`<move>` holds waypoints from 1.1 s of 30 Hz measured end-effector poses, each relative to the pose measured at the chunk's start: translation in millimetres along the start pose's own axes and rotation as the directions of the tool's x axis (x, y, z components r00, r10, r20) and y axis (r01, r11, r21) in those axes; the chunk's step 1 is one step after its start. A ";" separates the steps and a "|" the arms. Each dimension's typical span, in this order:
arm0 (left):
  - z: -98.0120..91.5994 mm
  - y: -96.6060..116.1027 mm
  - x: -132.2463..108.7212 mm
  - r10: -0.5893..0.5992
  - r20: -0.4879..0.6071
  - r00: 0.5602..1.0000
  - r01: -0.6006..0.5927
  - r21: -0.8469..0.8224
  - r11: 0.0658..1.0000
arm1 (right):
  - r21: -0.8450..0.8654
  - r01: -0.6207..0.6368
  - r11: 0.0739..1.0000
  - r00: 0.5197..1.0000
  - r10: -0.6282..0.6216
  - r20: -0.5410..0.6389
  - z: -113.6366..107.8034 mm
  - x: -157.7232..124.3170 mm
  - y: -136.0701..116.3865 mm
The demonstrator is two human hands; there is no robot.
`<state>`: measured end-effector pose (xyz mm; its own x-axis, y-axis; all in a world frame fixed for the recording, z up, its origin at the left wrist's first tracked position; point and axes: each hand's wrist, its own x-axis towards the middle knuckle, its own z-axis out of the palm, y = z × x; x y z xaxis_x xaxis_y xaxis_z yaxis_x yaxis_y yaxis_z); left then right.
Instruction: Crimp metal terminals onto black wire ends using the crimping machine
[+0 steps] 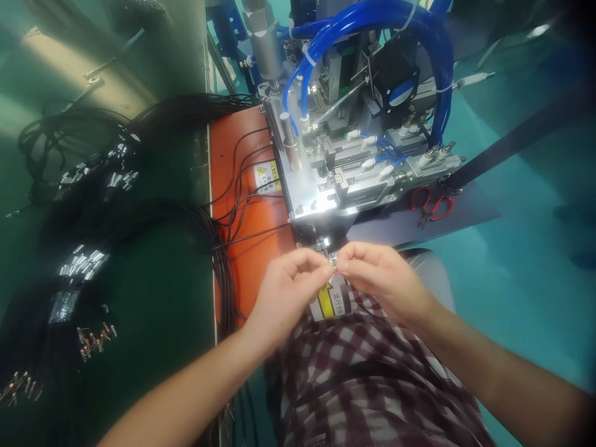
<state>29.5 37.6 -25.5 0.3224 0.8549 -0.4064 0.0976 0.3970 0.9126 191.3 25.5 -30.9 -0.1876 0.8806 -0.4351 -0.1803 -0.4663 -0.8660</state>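
Note:
My left hand (298, 282) and my right hand (379, 273) meet fingertip to fingertip just in front of the machine (316, 202). Both are closed in a pinch. Between the fingertips shows a tiny yellowish bit, too small to name. Whether each hand has its own piece or both share one, I cannot tell. Right behind the fingers sits a small metal fixture (322, 239) at the machine's front. Below the hands is a white label with a yellow arrow (326, 303).
Several black cables (226, 267) run across the orange plate (254, 248) into the machine's left side. Bundles of cables with shiny ends (84, 264) lie on the dark green surface at left. Red-handled pliers (431, 208) rest at right. Thick blue hoses (372, 15) arch above.

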 end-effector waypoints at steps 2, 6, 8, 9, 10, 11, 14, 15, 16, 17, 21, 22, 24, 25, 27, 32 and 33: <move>-0.6 1.8 0.9 -0.068 0.008 0.998 0.069 -0.080 0.994 | 0.023 -0.027 0.999 0.999 0.026 0.025 -2.6 0.7 1.5; -0.7 2.8 0.1 -0.101 0.008 0.995 0.101 -0.109 0.989 | -0.028 0.034 0.999 0.999 -0.035 -0.016 -7.7 -1.8 3.1; -0.4 2.4 -0.3 -0.102 0.006 0.995 0.102 -0.097 0.990 | -0.073 0.068 0.995 0.997 -0.070 -0.032 -8.3 -3.3 3.3; -0.3 2.0 -0.4 -0.102 0.005 0.995 0.102 -0.090 0.991 | -0.087 0.077 0.993 0.996 -0.080 -0.036 -7.8 -3.7 3.3; -0.2 1.5 -0.5 -0.099 0.001 0.995 0.099 -0.083 0.992 | -0.093 0.080 0.992 0.996 -0.084 -0.038 -6.9 -3.9 3.2; -0.2 1.0 -0.5 -0.095 -0.004 0.996 0.094 -0.075 0.993 | -0.093 0.078 0.993 0.996 -0.082 -0.042 -5.7 -3.9 3.1; 0.0 -0.4 -0.6 -0.077 -0.022 0.997 0.076 -0.060 0.995 | -0.100 0.059 0.993 0.996 -0.065 -0.059 -0.8 -4.0 2.3; 0.1 -0.8 -0.7 -0.073 -0.029 0.997 0.071 -0.058 0.996 | -0.111 0.051 0.992 0.996 -0.059 -0.066 1.0 -4.5 2.0; 0.2 -1.1 -0.7 -0.069 -0.034 0.997 0.067 -0.058 0.996 | -0.124 0.045 0.991 0.996 -0.054 -0.076 2.6 -5.3 1.9; 0.4 -1.4 -0.7 -0.066 -0.036 0.997 0.064 -0.061 0.996 | -0.140 0.041 0.989 0.995 -0.053 -0.085 4.2 -6.2 1.9; 0.6 -2.3 -0.7 -0.053 -0.027 0.998 0.051 -0.088 0.995 | -0.210 0.065 0.976 0.988 -0.093 -0.125 8.4 -9.6 4.0; 0.5 -2.5 -0.8 -0.052 -0.024 0.998 0.049 -0.095 0.994 | -0.230 0.077 0.970 0.985 -0.110 -0.135 9.0 -9.9 4.8; 0.3 -2.7 -1.0 -0.049 -0.024 0.998 0.047 -0.104 0.994 | -0.261 0.094 0.961 0.978 -0.138 -0.154 9.7 -10.0 6.3; 0.3 -2.8 -1.1 -0.050 -0.025 0.998 0.047 -0.108 0.993 | -0.267 0.097 0.959 0.976 -0.145 -0.164 10.0 -9.9 6.9; 0.4 -3.0 -1.3 -0.051 -0.030 0.998 0.047 -0.115 0.992 | -0.253 0.089 0.963 0.973 -0.138 -0.185 10.6 -9.5 7.5; 1.4 -3.7 -0.4 -0.051 -0.042 0.998 0.044 -0.141 0.989 | -0.169 0.060 0.984 0.981 -0.090 -0.172 13.5 -10.0 7.4; 1.7 -3.8 -0.2 -0.052 -0.043 0.998 0.045 -0.153 0.987 | -0.170 0.064 0.983 0.982 -0.093 -0.168 14.2 -10.4 7.4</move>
<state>30.6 35.4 -28.8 0.2759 0.8467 -0.4550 -0.0335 0.4815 0.8758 178.3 11.7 -29.3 -0.0056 0.9216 -0.3880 -0.0253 -0.3880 -0.9213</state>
